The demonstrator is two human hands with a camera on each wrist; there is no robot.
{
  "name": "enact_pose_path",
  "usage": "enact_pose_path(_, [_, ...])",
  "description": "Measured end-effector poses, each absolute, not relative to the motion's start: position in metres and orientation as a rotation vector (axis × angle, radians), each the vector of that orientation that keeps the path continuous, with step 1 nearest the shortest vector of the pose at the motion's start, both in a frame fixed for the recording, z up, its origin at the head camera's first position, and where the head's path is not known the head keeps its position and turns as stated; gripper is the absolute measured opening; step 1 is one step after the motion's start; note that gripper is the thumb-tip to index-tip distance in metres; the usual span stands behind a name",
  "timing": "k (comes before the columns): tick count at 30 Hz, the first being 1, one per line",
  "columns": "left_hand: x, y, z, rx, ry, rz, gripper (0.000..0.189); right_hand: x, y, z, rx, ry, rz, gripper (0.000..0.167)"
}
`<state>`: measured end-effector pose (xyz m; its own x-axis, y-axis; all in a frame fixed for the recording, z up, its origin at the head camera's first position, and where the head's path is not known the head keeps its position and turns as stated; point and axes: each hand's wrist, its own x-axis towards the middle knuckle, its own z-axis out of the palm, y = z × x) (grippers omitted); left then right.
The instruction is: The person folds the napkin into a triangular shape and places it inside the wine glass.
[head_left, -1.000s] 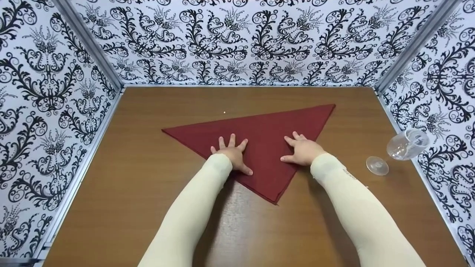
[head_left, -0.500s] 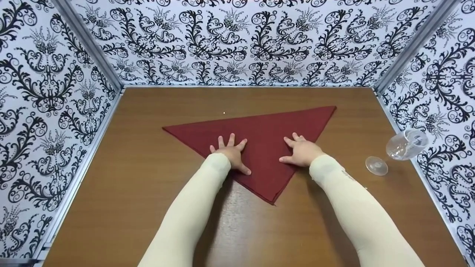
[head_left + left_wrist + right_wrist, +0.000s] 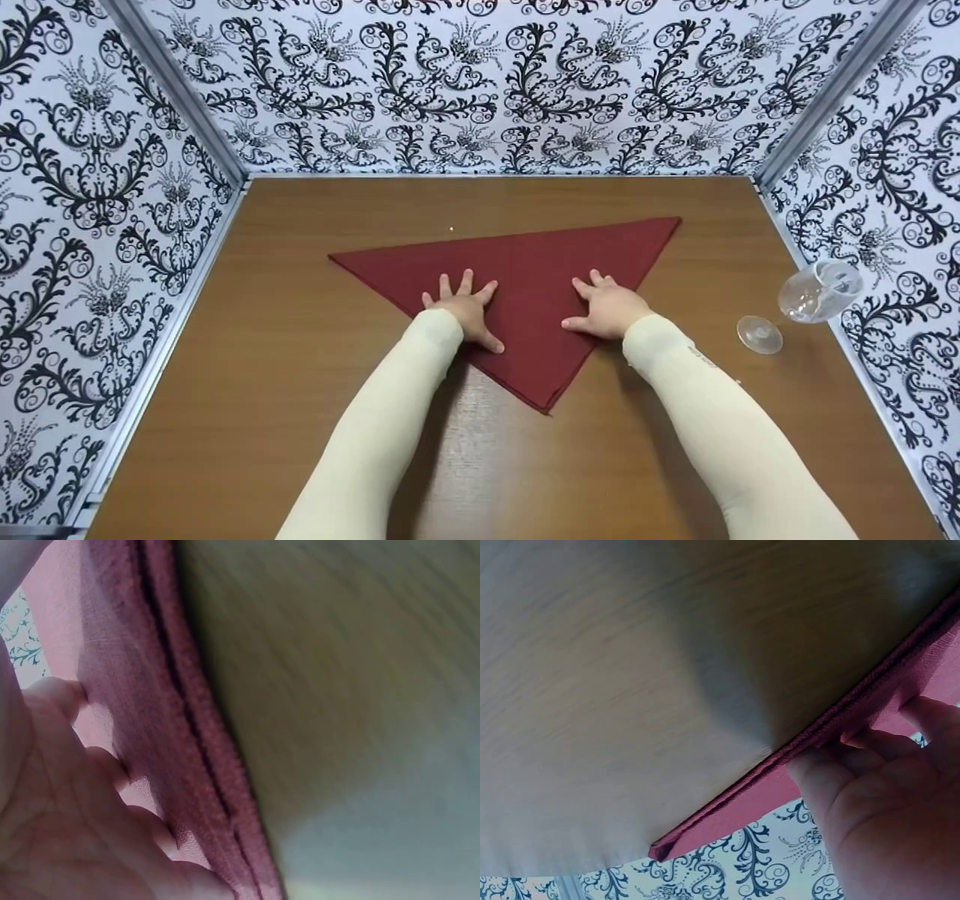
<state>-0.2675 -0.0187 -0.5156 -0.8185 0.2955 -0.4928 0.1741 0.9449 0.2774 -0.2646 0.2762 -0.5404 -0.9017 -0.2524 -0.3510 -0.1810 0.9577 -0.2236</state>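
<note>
A dark red cloth napkin (image 3: 525, 300), folded into a triangle, lies flat on the table with one corner toward me. My left hand (image 3: 465, 311) rests on its left part, fingers spread. On the right part rests my right hand (image 3: 611, 306), its fingers spread and thumb pointing inward. In the left wrist view the fingertips of the left hand (image 3: 90, 810) touch the cloth beside its layered edge (image 3: 191, 720). The right wrist view has the right hand (image 3: 892, 795) with fingertips on the cloth, near its folded edge (image 3: 780, 757).
A clear stemmed glass (image 3: 817, 292) stands on the right side of the wooden table (image 3: 285, 390), near the right wall. Patterned black-and-white panels (image 3: 480, 90) enclose the table at the back and both sides. A tiny white speck (image 3: 451, 229) lies behind the napkin.
The napkin has turned slightly: its near corner has shifted left and its far right corner a little toward me. Both hands stay spread on it, having moved only slightly left.
</note>
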Motion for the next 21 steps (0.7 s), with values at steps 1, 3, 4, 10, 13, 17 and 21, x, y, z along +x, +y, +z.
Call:
enact_pose_path(1, [-0.268,-0.019,-0.516,0.335,2.555,0.285,0.122,-0.265,0.276,-0.54,-0.316,2.724,-0.26,0.096])
enact_pose_path(3, [-0.266,-0.019,-0.516,0.333,2.571,0.271,0.122,-0.265,0.276,-0.539,-0.322,2.728,-0.267,0.095])
enact_pose_path(4, [-0.265,-0.019,-0.516,0.328,2.577,0.268,0.122,-0.265,0.276,-0.539,-0.32,2.733,-0.275,0.095])
enact_pose_path(10, [-0.254,-0.02,-0.513,0.264,2.539,0.299,0.13,-0.266,0.283,-0.535,-0.313,2.721,-0.334,0.095])
enact_pose_path(13, [-0.252,-0.021,-0.512,0.252,2.543,0.292,0.132,-0.267,0.288,-0.535,-0.325,2.684,-0.346,0.101])
enact_pose_path(17, [-0.253,-0.021,-0.511,0.249,2.551,0.286,0.132,-0.267,0.29,-0.538,-0.336,2.655,-0.347,0.109])
enact_pose_path(21, [-0.257,-0.023,-0.511,0.244,2.538,0.288,0.133,-0.267,0.288,-0.536,-0.324,2.643,-0.349,0.111])
